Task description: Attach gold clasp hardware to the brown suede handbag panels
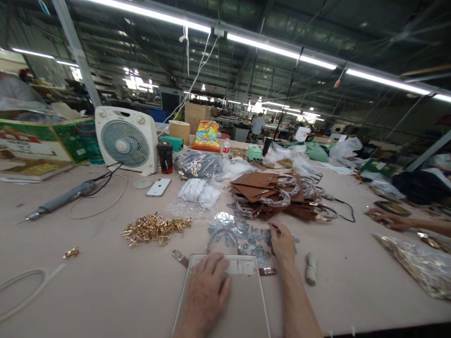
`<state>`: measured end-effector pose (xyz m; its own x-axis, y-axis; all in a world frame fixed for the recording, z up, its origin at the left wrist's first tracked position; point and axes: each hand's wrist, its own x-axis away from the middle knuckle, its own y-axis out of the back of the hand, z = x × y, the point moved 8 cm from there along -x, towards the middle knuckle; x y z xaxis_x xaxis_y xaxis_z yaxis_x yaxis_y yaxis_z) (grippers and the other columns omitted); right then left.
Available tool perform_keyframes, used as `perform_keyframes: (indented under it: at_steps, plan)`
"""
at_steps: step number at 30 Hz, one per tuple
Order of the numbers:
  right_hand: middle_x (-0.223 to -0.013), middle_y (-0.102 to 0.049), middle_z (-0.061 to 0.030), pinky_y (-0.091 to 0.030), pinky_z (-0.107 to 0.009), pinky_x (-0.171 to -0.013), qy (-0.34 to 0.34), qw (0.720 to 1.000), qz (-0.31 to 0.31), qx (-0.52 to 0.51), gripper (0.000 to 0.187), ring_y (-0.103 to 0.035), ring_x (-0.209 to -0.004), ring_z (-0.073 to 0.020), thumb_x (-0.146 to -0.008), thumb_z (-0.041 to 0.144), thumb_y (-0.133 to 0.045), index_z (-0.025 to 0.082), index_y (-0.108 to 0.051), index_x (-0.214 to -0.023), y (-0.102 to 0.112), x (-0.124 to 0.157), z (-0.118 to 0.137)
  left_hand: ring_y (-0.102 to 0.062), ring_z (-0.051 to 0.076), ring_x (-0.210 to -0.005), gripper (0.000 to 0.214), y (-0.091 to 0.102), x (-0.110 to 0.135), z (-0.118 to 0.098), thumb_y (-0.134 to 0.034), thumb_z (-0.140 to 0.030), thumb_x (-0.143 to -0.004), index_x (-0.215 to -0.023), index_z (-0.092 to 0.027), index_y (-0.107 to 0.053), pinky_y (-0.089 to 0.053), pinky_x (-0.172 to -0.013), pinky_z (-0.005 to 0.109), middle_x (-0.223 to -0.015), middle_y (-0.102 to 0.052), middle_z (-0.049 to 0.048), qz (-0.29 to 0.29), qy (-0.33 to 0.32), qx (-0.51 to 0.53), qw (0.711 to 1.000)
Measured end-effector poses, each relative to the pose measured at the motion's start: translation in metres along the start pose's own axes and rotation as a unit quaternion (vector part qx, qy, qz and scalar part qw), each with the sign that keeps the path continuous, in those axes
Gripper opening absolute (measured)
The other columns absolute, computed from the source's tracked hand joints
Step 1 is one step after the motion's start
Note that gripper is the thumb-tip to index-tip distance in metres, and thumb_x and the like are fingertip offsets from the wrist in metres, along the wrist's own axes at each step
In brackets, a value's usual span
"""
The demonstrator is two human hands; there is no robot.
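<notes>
My left hand lies flat, fingers spread, on a white board at the near table edge. A brown strap with metal ends runs under the board's far side. My right hand reaches past the board into a pile of small silver metal pieces, fingers curled in a pinch on one of them. A heap of gold metal fittings lies to the left of the silver pile.
A stack of brown leather straps sits behind the silver pile. Bags of parts, a phone, a white fan, a powered screwdriver and a small roll lie around. Another person's hand rests at right.
</notes>
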<state>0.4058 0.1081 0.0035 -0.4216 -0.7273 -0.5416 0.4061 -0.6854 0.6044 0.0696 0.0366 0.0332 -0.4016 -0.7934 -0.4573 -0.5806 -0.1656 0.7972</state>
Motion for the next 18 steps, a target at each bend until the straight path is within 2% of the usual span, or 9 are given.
perform_keyframes:
  at_steps: [3,7,12,18]
  plan:
    - [-0.111,-0.076,-0.0105,-0.052,-0.037,-0.095,0.022,0.999,0.033,-0.015,0.037,-0.069,-0.102,-0.0256,-0.096,0.039,-0.049,0.02,-0.076,-0.111,-0.009,0.001,0.01,-0.059,0.029,-0.125,0.032,0.0,0.0,0.001,-0.06,-0.024,-0.097,-0.128,-0.03,-0.064,-0.054,-0.105,0.052,-0.136,-0.065,0.0037,0.001,0.003,0.004,1.0]
    - [-0.111,-0.075,-0.0113,-0.049,-0.039,-0.102,0.045,0.996,0.076,-0.001,0.034,-0.067,-0.108,-0.0276,-0.094,0.037,-0.054,0.02,-0.079,-0.11,-0.021,0.005,0.016,-0.059,0.029,-0.126,0.032,0.001,0.001,0.001,-0.059,-0.024,-0.097,-0.128,-0.03,-0.063,-0.053,-0.107,0.052,-0.137,-0.065,0.0039,0.0,0.002,0.013,1.0]
    - [-0.104,-0.075,-0.0137,-0.05,-0.041,-0.1,0.039,0.994,0.091,0.045,0.024,-0.068,-0.104,-0.0305,-0.088,0.036,-0.064,0.02,-0.082,-0.093,-0.026,0.006,0.012,-0.059,0.029,-0.126,0.033,0.001,0.001,0.002,-0.06,-0.022,-0.096,-0.128,-0.029,-0.063,-0.053,-0.107,0.053,-0.136,-0.065,0.004,-0.005,0.001,0.018,1.0]
    - [-0.097,-0.077,-0.0106,-0.05,-0.038,-0.097,0.027,0.988,0.125,0.085,0.02,-0.068,-0.099,-0.0285,-0.087,0.032,-0.065,0.022,-0.082,-0.09,-0.032,0.005,0.011,-0.059,0.029,-0.126,0.042,0.005,0.002,0.002,-0.065,-0.02,-0.092,-0.133,-0.024,-0.059,-0.052,-0.108,0.051,-0.134,-0.066,0.0071,-0.017,0.017,0.037,0.999]
